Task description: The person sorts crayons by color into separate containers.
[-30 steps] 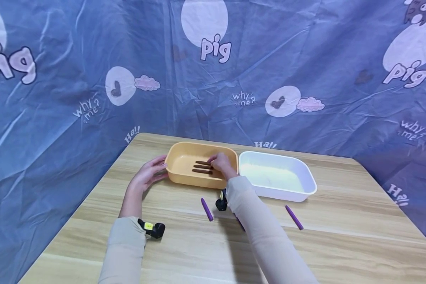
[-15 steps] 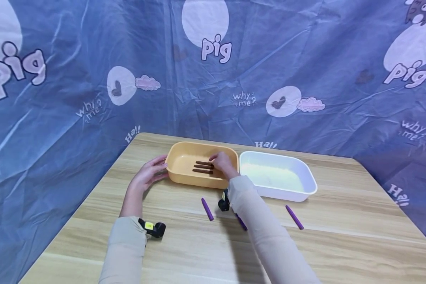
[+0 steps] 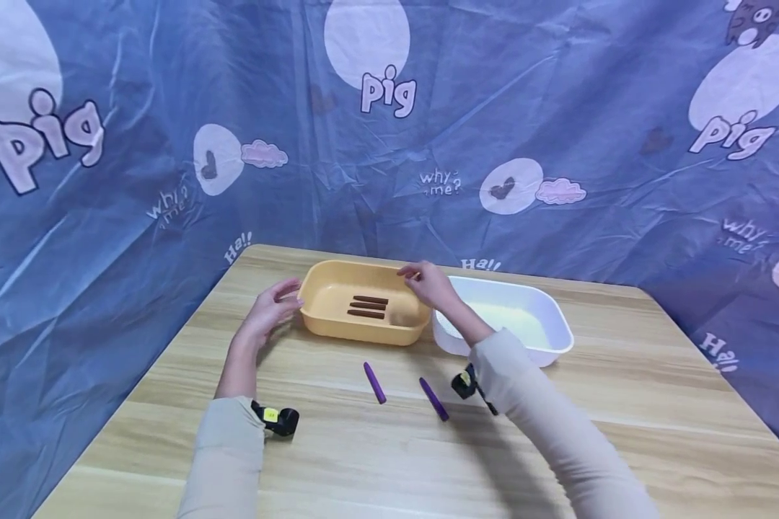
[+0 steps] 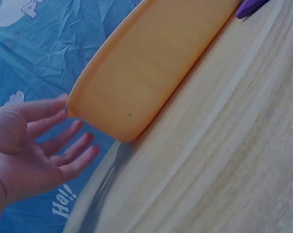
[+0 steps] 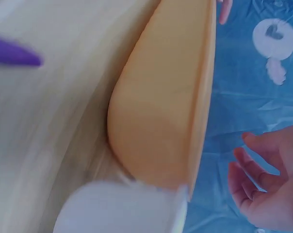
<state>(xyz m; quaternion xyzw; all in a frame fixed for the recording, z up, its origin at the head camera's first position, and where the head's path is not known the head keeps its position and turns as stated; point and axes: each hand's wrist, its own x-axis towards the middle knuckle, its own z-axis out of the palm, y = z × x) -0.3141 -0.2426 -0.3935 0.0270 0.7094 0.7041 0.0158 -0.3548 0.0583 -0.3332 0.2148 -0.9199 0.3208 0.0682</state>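
Observation:
Three brown crayon-like sticks [image 3: 367,306] lie side by side on the floor of an orange plastic box [image 3: 363,334]. At the box's left end is my left hand [image 3: 271,310], fingers loosely spread; in the left wrist view its fingertips meet the rim's corner. My right hand [image 3: 430,283] hovers over the box's right end, fingers softly bent, holding nothing; the right wrist view shows the hand [image 5: 268,179] apart from the box. On the table before the box lie a purple crayon-like stick [image 3: 374,383] and a second purple stick [image 3: 433,399].
A white plastic box [image 3: 558,346] stands against the orange box's right side, partly covered by my right forearm. The wooden table [image 3: 324,461] ends at a blue printed cloth [image 3: 363,209] behind and at the sides.
My right hand has lifted out of the orange box and shifted right, leaving the brown sticks in it. My right sleeve now hides the rightmost purple stick. The left hand is nearly still.

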